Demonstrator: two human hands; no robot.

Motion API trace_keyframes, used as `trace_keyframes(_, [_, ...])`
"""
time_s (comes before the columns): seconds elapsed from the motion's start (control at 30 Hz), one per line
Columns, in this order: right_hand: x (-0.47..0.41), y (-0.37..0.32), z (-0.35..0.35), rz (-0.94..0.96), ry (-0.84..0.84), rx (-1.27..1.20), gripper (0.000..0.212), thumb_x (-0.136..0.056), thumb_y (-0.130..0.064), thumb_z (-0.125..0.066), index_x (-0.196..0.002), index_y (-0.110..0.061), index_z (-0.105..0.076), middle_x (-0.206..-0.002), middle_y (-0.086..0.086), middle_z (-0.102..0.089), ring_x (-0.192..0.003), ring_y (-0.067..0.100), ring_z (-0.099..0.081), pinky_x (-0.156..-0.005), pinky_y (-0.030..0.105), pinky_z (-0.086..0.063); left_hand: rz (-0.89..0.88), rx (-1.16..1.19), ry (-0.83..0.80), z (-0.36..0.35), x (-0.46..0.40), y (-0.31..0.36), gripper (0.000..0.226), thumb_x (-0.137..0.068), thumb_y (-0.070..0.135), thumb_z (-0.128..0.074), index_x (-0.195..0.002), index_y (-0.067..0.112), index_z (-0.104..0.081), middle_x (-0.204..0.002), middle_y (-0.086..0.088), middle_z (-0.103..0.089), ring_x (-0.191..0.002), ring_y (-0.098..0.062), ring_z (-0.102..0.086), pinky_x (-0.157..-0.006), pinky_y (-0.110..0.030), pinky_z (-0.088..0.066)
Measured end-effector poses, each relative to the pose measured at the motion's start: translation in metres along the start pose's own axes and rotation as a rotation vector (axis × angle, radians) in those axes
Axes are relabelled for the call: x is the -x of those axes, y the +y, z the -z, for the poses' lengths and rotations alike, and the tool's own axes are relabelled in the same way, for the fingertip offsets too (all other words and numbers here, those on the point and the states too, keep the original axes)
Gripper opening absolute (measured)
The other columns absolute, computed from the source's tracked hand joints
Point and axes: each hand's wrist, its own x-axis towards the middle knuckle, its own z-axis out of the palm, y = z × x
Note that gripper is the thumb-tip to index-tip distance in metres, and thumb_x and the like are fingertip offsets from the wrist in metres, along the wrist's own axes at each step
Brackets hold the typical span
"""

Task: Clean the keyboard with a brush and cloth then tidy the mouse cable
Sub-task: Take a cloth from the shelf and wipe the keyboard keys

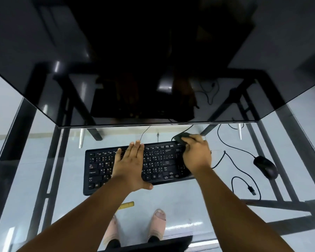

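A black keyboard [98,171] lies on the glass desk [189,197] in front of me. My left hand [131,164] rests flat on its middle keys, fingers together and stretched out. At the keyboard's far right corner my right hand [196,153] is closed on a dark bunched thing that looks like a black cloth [180,138]. To the right, apart from both hands, lies the black mouse [265,167]. Its cable [240,151] runs loose in loops over the glass and ends in a free USB plug [252,190]. I see no brush.
A large dark monitor [153,70] overhangs the far side of the desk, just beyond the keyboard. The black desk frame [44,160] shows through the glass. On the floor below are a yellow strip [126,205] and my feet in pink slippers [157,224].
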Motion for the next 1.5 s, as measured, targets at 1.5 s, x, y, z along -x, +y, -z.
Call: trace_keyframes(1.5, [0.006,0.009,0.018,-0.072,-0.028,0.093,0.041,-0.088,-0.009,-0.048,-0.119,-0.03,-0.064,-0.126,-0.009,-0.047,-0.108,0.022,-0.044,-0.067,0.033,-0.05,0.045,0.01,0.011,0.005,-0.005,0.005,0.142,-0.054,0.077,-0.07,-0.152,0.017,0.013,-0.162,-0.001,0.015,-0.149,-0.018,0.011,-0.12,-0.045,0.003])
